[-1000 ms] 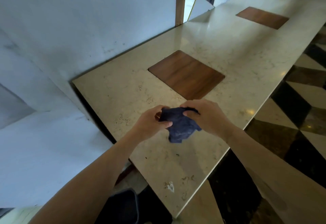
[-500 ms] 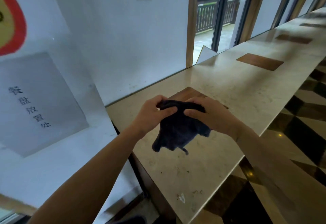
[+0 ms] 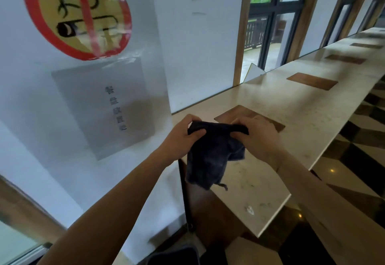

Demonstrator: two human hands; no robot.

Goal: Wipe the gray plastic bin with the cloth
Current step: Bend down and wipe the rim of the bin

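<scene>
A dark navy cloth (image 3: 210, 156) hangs in the air above the near end of a marble counter (image 3: 308, 114). My left hand (image 3: 183, 133) pinches its upper left corner and my right hand (image 3: 258, 137) pinches its upper right corner, so the top edge is stretched between them and the rest droops down. A dark gray rounded shape (image 3: 173, 254) shows at the bottom edge, below the counter; it may be the gray bin, but only its rim is visible.
The long counter runs away to the right, with wooden square inlays (image 3: 312, 81) set in it. A white wall on the left carries a no-smoking sign (image 3: 77, 14) and a gray notice (image 3: 104, 106). Patterned floor tiles (image 3: 358, 160) lie to the right.
My view has tilted upward, bringing the wall signs into sight. Both hands rose off the counter with the cloth and spread apart, unfolding it from a crumpled wad.
</scene>
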